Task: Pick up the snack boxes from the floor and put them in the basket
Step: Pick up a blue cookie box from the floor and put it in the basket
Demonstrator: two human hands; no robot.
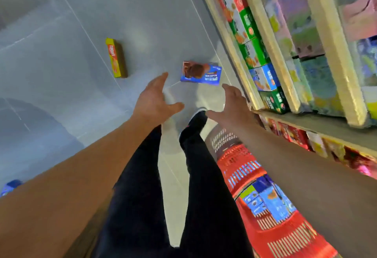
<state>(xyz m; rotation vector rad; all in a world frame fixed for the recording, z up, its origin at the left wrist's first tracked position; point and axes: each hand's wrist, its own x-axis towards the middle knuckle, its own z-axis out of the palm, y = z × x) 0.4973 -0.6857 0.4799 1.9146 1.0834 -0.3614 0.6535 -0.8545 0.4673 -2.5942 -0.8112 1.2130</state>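
Reaching down from the head view, the left hand (152, 99) and right hand (232, 105) spread open and empty toward the blue chocolate snack box (201, 72), flat cardboard on smooth grey floor (61, 74) just beyond them; next comes closing on its edges. A yellow box (116, 58) lies farther left; the red slatted plastic basket (285, 235), near right, already holds boxes

Stocked shelves (269, 53) line the right of the grey tiled floor (142, 13); dark trousers (142, 186) below.
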